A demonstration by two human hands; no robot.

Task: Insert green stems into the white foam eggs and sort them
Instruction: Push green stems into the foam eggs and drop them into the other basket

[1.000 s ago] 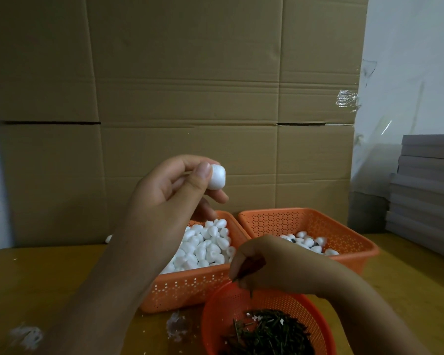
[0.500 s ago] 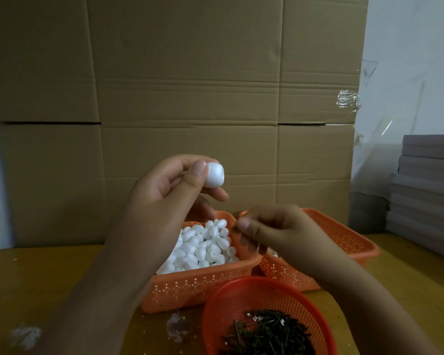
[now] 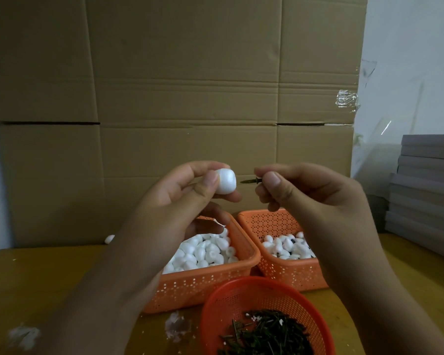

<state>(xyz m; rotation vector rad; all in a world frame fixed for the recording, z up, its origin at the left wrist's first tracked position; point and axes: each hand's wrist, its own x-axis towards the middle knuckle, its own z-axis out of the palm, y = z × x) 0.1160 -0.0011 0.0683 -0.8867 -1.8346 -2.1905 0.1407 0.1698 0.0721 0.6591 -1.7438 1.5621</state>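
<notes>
Three baskets: two rectangular orange ones (image 3: 203, 285) (image 3: 287, 274) holding white eggs, touching side by side; round red basket (image 3: 231, 301) of green stems nearest the viewer.
Left hand (image 3: 174, 201): fingers grasping foam egg (image 3: 225, 181), raised above baskets.
Right hand (image 3: 310, 196): fingers pinching green stem (image 3: 250, 181), tip just beside egg, apart.
Behind: cardboard wall (image 3: 190, 85) close; stray egg (image 3: 109, 239) at its foot.
Right edge: grey stacked boards (image 3: 428, 190).
Open room: bare worktop (image 3: 49, 283) left, foam crumbs.

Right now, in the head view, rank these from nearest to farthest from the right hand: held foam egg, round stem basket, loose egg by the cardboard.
From the right hand:
1. Held foam egg, just left, in the left hand.
2. Round stem basket, below, at the near table edge.
3. Loose egg, far left, by the cardboard.
</notes>
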